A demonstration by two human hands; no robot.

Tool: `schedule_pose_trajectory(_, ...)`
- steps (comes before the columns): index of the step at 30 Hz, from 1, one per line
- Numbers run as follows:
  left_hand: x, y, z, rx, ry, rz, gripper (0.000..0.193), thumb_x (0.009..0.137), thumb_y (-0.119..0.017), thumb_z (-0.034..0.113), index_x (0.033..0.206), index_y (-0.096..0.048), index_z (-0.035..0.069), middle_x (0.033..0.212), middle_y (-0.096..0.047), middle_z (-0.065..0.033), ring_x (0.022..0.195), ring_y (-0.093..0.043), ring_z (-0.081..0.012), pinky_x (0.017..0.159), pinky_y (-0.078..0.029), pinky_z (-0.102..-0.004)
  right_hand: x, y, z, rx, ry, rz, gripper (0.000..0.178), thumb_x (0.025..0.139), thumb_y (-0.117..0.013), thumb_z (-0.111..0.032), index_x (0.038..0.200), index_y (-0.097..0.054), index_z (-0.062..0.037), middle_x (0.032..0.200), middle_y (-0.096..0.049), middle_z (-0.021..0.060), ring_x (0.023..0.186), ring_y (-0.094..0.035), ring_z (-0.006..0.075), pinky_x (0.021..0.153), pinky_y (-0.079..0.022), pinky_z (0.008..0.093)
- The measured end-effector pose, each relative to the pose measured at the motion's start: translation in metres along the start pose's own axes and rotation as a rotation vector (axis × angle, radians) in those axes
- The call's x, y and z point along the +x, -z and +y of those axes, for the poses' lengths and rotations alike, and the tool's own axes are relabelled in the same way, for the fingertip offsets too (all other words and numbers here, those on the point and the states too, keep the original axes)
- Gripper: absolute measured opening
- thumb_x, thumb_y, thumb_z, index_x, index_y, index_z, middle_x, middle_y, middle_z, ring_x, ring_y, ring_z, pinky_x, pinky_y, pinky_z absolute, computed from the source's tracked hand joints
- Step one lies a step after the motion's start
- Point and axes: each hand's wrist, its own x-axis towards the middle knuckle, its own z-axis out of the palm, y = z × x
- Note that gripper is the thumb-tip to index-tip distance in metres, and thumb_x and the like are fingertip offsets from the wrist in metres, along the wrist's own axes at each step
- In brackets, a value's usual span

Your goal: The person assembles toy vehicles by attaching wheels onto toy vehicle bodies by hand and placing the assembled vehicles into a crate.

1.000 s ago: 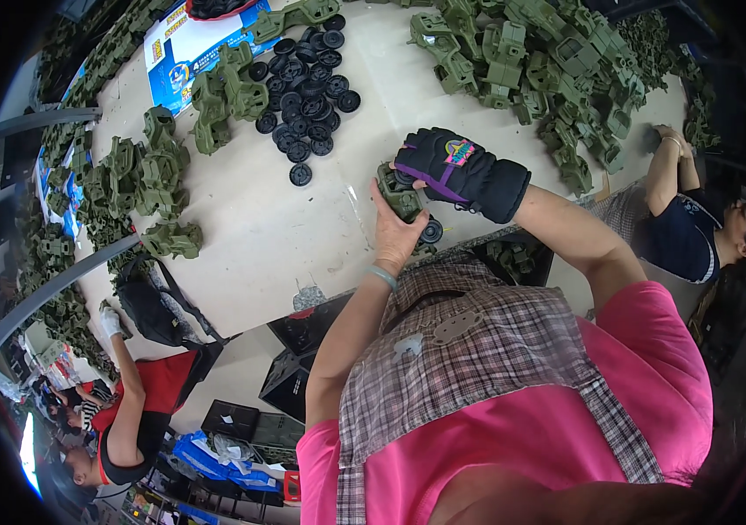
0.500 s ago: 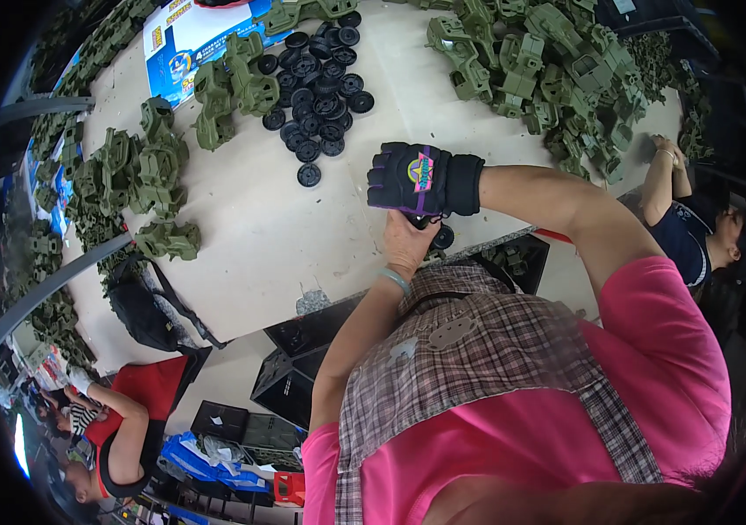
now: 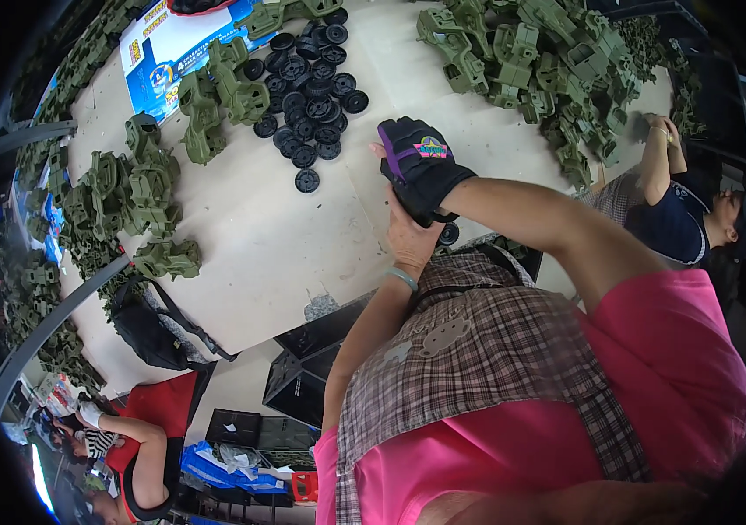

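Observation:
My right hand [image 3: 421,164], in a black fingerless glove with purple trim and a bright badge, is closed and pressed against my left hand [image 3: 410,234]. My left hand is bare, with a pale bangle [image 3: 403,278] at the wrist. Its fingers wrap up under the glove; whatever lies between the two hands is hidden. A black toy wheel [image 3: 448,234] sits just beside my hands, near the table edge. Ahead and to the left lies a pile of black wheels [image 3: 307,92], with a single wheel [image 3: 306,180] at its near end.
Green plastic toy vehicle bodies heap at the far right [image 3: 557,66], with more at the left [image 3: 132,188]. A printed blue-and-white sheet [image 3: 163,66] lies at the back. A black bag [image 3: 150,328] rests by the left edge. Co-workers sit left [image 3: 141,451] and right [image 3: 679,214]; black crates [image 3: 303,376] stand below the table.
My right hand has turned and tilted upward over my left, its wrist dropping nearer to me. The black piece that showed between my hands is now hidden. The whole view has shifted slightly.

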Motion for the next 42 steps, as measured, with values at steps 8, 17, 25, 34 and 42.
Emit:
schedule_pose_trajectory(8,0.003,0.007,-0.001,-0.4,0.011,-0.075,0.126,0.081,-0.092,0.018,0.171,-0.005,0.007,0.138,-0.064,-0.0271,0.12,-0.068,-0.0351,0.103,-0.055,-0.0428,-0.001,-0.042,0.067,1.181,-0.275,0.075,0.032,0.108,-0.065,-0.035,0.112,-0.066,-0.0033,0.097,-0.067,0.0096,0.094,-0.065,0.0187,0.082,-0.052,0.0358)
schedule_pose_trajectory(17,0.001,0.033,0.063,-0.373,0.094,-0.421,0.121,0.092,-0.06,-0.009,0.169,0.027,0.024,0.158,-0.048,-0.028,0.147,-0.049,-0.037,0.119,-0.044,-0.0438,-0.159,0.006,0.073,0.975,-0.482,-0.037,0.074,0.097,-0.077,-0.031,0.158,-0.048,0.0005,0.142,-0.064,0.0198,0.129,-0.064,0.027,0.106,-0.054,0.0396)
schedule_pose_trajectory(25,-0.006,0.015,0.065,-0.508,0.086,-0.525,0.112,0.093,-0.053,-0.018,0.173,0.01,0.027,0.154,-0.056,-0.0248,0.142,-0.058,-0.0336,0.117,-0.048,-0.0464,-0.18,0.011,0.08,0.492,-0.39,0.07,0.101,0.074,-0.089,-0.032,0.155,-0.045,0.0077,0.139,-0.061,0.0312,0.132,-0.06,0.0431,0.11,-0.05,0.0447)
schedule_pose_trajectory(34,0.009,0.042,0.018,-0.304,0.125,-0.351,0.072,0.102,-0.054,-0.006,0.165,-0.028,0.016,0.127,-0.071,-0.013,0.11,-0.07,-0.0212,0.1,-0.054,-0.0344,-0.262,-0.003,0.121,1.383,-0.655,0.114,0.098,0.084,-0.09,-0.025,0.163,-0.039,0.0006,0.138,-0.063,0.0171,0.13,-0.06,0.0263,0.11,-0.049,0.0388)
schedule_pose_trajectory(42,0.012,0.035,0.01,-0.156,0.177,-0.528,0.063,0.104,-0.052,-0.002,0.162,-0.033,0.012,0.127,-0.069,-0.0119,0.112,-0.067,-0.02,0.1,-0.054,-0.0346,-0.47,-0.019,0.132,1.716,-1.135,0.694,0.067,0.091,-0.083,-0.018,0.153,-0.057,-0.0093,0.114,-0.072,0.0069,0.096,-0.07,0.0183,0.084,-0.058,0.0333)
